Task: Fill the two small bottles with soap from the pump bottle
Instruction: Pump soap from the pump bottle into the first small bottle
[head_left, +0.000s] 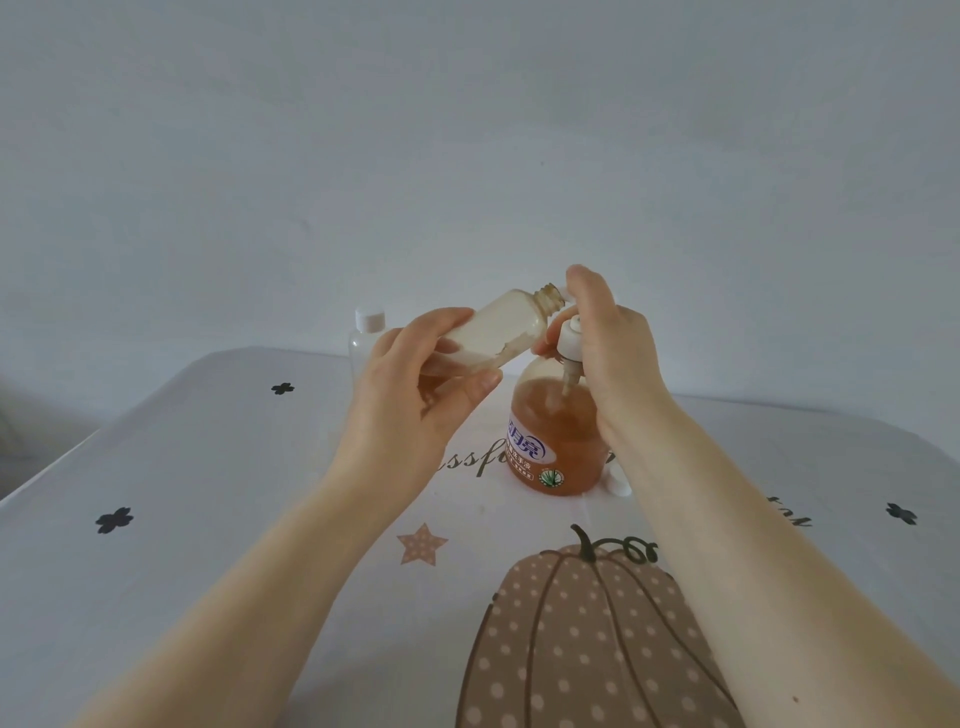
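Head view, desk (208, 519): white cloth printed with a pumpkin, a star and small flowers.
Left hand (415, 395): grip curled round an uncapped small bottle (498, 330), tilted, mouth at the pump spout.
Right hand (608, 343): grip closed over the pump head (569, 340).
Pump bottle (558, 441): upright, amber soap inside.
Loose white cap (618, 483): beside its base.
Second small bottle (366, 332): capped, clear, behind the left hand.

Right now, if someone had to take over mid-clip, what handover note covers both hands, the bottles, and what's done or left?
Left hand holds the uncapped small clear bottle, tilted, mouth at the nozzle.
Right hand rests on the white pump head of the orange soap bottle standing on the table.
Second small clear bottle stands capped behind.
Done: first bottle appears largely filled.
Left: top up, cap; fill the second.
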